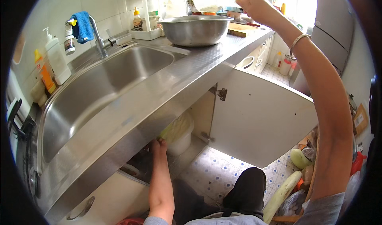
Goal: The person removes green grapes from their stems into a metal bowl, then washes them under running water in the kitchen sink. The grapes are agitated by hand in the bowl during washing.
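Note:
Raised over the counter, my right hand (253, 8) grips the edge of a translucent white plastic bowl (209, 2) with some pale contents. The bowl is above the far side of a large stainless steel basin (195, 31). Below the counter, my left hand (159, 145) reaches into the open sink cabinet. Its fingers are at the edge of a pale yellow-green bag or liner (176, 128) in a white plastic tub (183, 141); whether they grip it cannot be told. The cabinet door (262, 114) is swung outward between my two arms.
The stainless steel sink (119, 72) lies left, with a faucet (100, 44) and a blue cloth (81, 27) on it. A wooden cutting board (241, 29) is beyond the basin. Vegetables, including a long pale gourd (282, 195), lie on the tiled floor (215, 168) at right.

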